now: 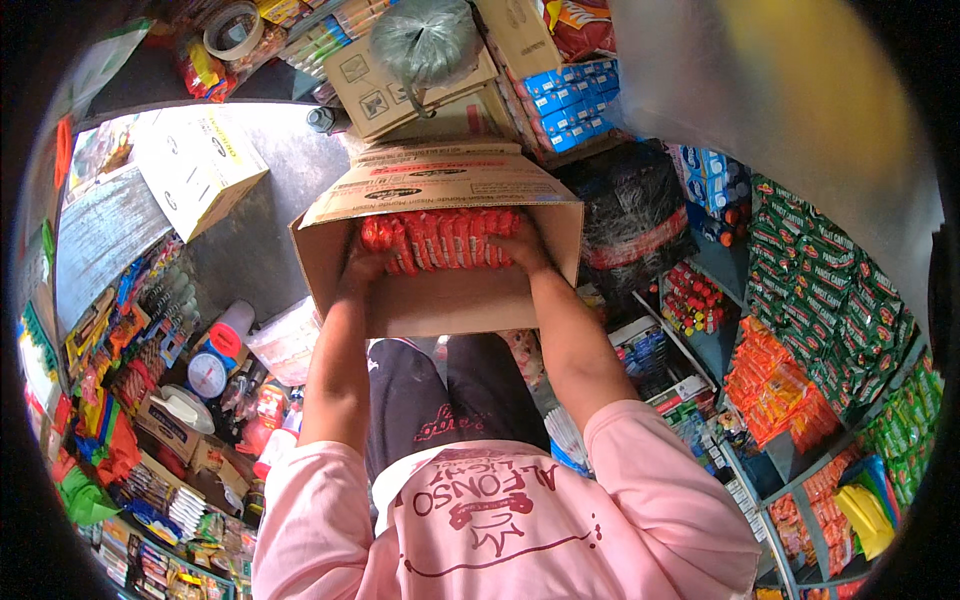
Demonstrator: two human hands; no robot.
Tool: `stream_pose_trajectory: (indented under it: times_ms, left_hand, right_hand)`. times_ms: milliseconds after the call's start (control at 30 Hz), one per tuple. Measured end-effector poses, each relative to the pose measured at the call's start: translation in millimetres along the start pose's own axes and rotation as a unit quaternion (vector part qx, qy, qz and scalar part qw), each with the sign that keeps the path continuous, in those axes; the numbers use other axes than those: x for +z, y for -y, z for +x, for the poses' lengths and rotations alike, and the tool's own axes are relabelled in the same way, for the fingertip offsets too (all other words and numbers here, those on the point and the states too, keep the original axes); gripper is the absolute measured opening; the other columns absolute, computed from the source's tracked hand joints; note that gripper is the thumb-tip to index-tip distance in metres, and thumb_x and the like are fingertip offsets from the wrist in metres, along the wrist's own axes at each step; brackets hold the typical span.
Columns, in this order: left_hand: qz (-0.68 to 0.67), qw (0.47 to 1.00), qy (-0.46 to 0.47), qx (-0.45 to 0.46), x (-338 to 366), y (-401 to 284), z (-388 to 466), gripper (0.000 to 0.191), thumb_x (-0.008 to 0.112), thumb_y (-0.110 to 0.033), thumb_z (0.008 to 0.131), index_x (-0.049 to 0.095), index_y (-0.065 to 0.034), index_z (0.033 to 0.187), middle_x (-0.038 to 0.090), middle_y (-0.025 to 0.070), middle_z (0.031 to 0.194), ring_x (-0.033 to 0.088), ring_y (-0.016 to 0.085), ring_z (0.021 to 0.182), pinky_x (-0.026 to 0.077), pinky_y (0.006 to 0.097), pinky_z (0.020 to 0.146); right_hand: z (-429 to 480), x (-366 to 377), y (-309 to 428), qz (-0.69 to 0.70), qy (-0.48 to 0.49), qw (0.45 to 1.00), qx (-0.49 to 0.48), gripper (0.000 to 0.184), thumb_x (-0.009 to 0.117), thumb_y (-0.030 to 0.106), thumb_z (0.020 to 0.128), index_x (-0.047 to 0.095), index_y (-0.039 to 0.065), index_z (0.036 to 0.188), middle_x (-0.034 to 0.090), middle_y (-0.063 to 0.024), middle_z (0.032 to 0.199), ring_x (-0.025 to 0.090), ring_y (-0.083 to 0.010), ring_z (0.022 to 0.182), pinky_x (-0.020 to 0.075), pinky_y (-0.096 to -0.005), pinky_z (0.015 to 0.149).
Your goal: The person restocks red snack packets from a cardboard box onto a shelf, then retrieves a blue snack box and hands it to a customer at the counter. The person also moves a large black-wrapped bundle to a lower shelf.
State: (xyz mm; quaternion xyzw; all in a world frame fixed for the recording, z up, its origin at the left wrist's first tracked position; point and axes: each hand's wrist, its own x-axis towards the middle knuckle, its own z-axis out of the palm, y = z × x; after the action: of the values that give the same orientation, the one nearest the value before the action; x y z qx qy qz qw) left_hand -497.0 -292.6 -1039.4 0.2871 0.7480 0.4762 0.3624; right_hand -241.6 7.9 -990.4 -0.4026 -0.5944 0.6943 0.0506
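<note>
A cardboard box (pixel 450 304) lies before me with its open side towards me. Inside it is a row of red plastic packets (pixel 442 238), standing face to face. My left hand (pixel 369 259) reaches into the box and presses on the left end of the row. At the right end, my right hand (pixel 523 246) has its fingers over the packets. Both hands hold the row between them. Shadow inside the box hides part of each hand, and the packets' far side is out of sight.
Behind the box sit more cartons (pixel 416 90) with a tied plastic bag (pixel 426 41) on top. A white carton (pixel 199 169) stands left. To the right are a black wrapped bundle (pixel 626 210) and green noodle packs (pixel 821 292). A dial scale (pixel 206 373) is at lower left.
</note>
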Motion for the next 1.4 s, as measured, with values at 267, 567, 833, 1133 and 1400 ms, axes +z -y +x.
stream_pose_trajectory:
  times_ms: [267, 567, 833, 1133, 1400]
  left_hand:
    - [0.201, 0.974, -0.035, -0.098, 21.0, -24.3, -5.0, 0.061, 0.081, -0.022, 0.081, 0.06, -0.0093, 0.137, 0.069, 0.0058, 0.121, 0.068, 0.021, 0.106, 0.055, 0.0406, 0.089]
    - [0.044, 0.96, -0.014, -0.276, -34.3, -153.4, -30.5, 0.068, 0.087, -0.028, 0.067, 0.063, -0.0029, 0.126, 0.075, 0.0204, 0.111, 0.074, 0.035, 0.101, 0.059, 0.045, 0.088]
    - [-0.091, 0.985, 0.016, -0.146, -75.3, -301.1, -50.3, 0.085, 0.096, -0.021, 0.065, 0.056, -0.001, 0.137, 0.067, 0.0166, 0.129, 0.067, 0.029, 0.113, 0.056, 0.0455, 0.097]
    - [-0.417, 0.893, 0.162, -0.045, -7.3, -587.8, -52.2, 0.072, 0.082, -0.004, 0.089, 0.046, -0.0062, 0.151, 0.058, 0.0086, 0.146, 0.06, 0.025, 0.129, 0.05, 0.0425, 0.108]
    - [-0.515, 0.801, 0.26, 0.16, 48.8, -885.2, -72.5, 0.073, 0.073, -0.004, 0.092, 0.039, -0.0141, 0.157, 0.057, 0.0082, 0.146, 0.06, 0.026, 0.127, 0.054, 0.0465, 0.099]
  right_hand:
    - [-11.4, 21.8, 26.0, -0.166, -0.096, 0.979, 0.063, 0.1, 0.099, 0.025, 0.062, 0.049, 0.002, 0.146, 0.062, -0.0159, 0.143, 0.059, -0.0312, 0.133, 0.0463, -0.0441, 0.113]
    - [-64.6, 22.9, 172.8, -0.356, -0.074, 0.917, 0.165, 0.126, 0.1, 0.034, 0.053, 0.036, 0.006, 0.157, 0.062, -0.0221, 0.144, 0.062, -0.0382, 0.128, 0.0492, -0.0432, 0.111]
    - [-208.7, -0.2, 398.3, -0.453, -0.153, 0.866, 0.146, 0.1, 0.093, 0.051, 0.056, 0.06, -0.008, 0.129, 0.073, -0.0268, 0.115, 0.073, -0.0407, 0.103, 0.0595, -0.049, 0.09]
    - [-386.8, -37.5, 679.4, -0.548, -0.405, 0.731, -0.029, 0.089, 0.094, 0.042, 0.062, 0.053, -0.008, 0.124, 0.074, -0.0201, 0.091, 0.075, -0.0366, 0.083, 0.0609, -0.0473, 0.074]
    - [-574.7, -56.0, 851.1, -0.566, -0.64, 0.475, -0.212, 0.092, 0.09, 0.044, 0.067, 0.051, -0.003, 0.136, 0.068, -0.0252, 0.116, 0.065, -0.0415, 0.112, 0.0491, -0.0559, 0.1]
